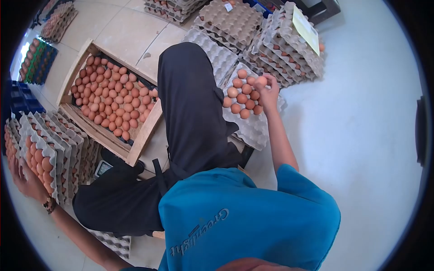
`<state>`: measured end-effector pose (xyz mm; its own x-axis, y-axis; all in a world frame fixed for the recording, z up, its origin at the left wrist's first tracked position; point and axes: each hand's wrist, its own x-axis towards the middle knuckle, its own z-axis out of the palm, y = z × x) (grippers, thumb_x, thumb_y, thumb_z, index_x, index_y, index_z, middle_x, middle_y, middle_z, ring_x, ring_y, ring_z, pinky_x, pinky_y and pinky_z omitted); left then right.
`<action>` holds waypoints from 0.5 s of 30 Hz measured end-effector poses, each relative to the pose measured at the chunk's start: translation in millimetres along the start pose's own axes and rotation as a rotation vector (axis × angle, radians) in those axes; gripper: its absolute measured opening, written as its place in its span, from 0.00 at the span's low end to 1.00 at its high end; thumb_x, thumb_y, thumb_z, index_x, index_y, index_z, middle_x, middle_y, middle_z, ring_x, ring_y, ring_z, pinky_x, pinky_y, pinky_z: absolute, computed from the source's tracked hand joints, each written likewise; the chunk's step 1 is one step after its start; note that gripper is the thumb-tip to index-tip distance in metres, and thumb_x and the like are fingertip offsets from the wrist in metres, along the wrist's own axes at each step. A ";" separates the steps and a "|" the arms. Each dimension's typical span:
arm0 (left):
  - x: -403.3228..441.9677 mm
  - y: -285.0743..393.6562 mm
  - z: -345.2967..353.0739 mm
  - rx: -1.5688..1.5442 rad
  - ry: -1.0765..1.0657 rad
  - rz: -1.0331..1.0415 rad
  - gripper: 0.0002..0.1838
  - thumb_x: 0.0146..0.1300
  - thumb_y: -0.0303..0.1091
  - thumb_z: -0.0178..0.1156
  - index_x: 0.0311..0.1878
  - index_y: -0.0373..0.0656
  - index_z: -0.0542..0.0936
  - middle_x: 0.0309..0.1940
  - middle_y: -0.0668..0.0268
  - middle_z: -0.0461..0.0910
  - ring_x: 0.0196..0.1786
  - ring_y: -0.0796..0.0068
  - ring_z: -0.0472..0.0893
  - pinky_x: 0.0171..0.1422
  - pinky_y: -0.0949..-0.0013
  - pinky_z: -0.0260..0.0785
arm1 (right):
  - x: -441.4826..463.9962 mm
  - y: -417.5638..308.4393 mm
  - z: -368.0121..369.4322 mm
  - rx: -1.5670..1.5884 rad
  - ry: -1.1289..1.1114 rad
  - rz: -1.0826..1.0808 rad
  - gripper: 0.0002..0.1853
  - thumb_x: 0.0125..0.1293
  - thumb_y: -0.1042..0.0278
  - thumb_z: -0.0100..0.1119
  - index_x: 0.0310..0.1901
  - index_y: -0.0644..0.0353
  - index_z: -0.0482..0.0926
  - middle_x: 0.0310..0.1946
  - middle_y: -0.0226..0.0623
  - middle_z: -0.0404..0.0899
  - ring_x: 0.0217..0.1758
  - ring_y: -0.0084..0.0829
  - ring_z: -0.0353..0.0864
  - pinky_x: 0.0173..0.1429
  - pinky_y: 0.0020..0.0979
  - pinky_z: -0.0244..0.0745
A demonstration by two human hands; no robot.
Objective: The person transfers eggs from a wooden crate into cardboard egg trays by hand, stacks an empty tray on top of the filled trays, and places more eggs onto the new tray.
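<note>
My right hand (270,95) pinches a brown egg (261,81) over the far right part of a grey egg tray (254,133). Several brown eggs (242,98) stand grouped in that tray's cups, and its near part shows bare cups. At the far left, my left hand (30,181), a patterned band at its wrist, lies beside the top tray of a tall stack of filled egg trays (68,149). Its fingers are stretched out and apart, close to the brown eggs (38,159) there; whether they touch them I cannot tell.
A wooden crate (143,135) full of loose brown eggs stands left of my raised knee. More stacked egg trays (289,49) rise at the back right, one with a yellowish paper (305,30). Green and blue trays (38,63) stand far left. A small digital display (103,168) sits near my foot.
</note>
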<state>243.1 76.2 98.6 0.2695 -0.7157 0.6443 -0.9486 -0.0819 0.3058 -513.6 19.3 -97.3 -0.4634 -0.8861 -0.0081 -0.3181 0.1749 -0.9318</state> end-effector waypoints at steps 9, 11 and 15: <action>11.1 69.1 62.7 -0.379 -0.148 -0.009 0.17 0.71 0.29 0.58 0.61 0.37 0.76 0.61 0.62 0.77 0.58 0.73 0.78 0.62 0.68 0.72 | -39.7 41.5 -27.3 -0.407 0.581 -0.105 0.24 0.57 0.71 0.69 0.54 0.63 0.72 0.48 0.43 0.77 0.49 0.36 0.79 0.55 0.37 0.74; 12.6 77.7 67.9 -0.357 -0.185 0.014 0.17 0.71 0.30 0.58 0.61 0.38 0.76 0.60 0.62 0.76 0.58 0.73 0.78 0.63 0.69 0.71 | -35.7 80.0 -47.6 -0.392 0.676 -0.090 0.26 0.55 0.71 0.70 0.55 0.64 0.71 0.46 0.43 0.79 0.48 0.35 0.80 0.53 0.35 0.76; 13.3 90.3 72.4 -0.341 -0.235 0.095 0.17 0.71 0.31 0.58 0.61 0.41 0.77 0.60 0.63 0.77 0.56 0.74 0.78 0.63 0.69 0.71 | -41.0 101.8 -60.1 -0.203 0.673 -0.023 0.27 0.53 0.72 0.71 0.54 0.65 0.72 0.44 0.45 0.80 0.48 0.35 0.80 0.52 0.35 0.77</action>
<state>149.0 9.1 84.0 0.1006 -0.8509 0.5156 -0.8475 0.1982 0.4924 -576.6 99.2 -170.0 -0.8452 -0.4436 0.2981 -0.4517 0.2945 -0.8422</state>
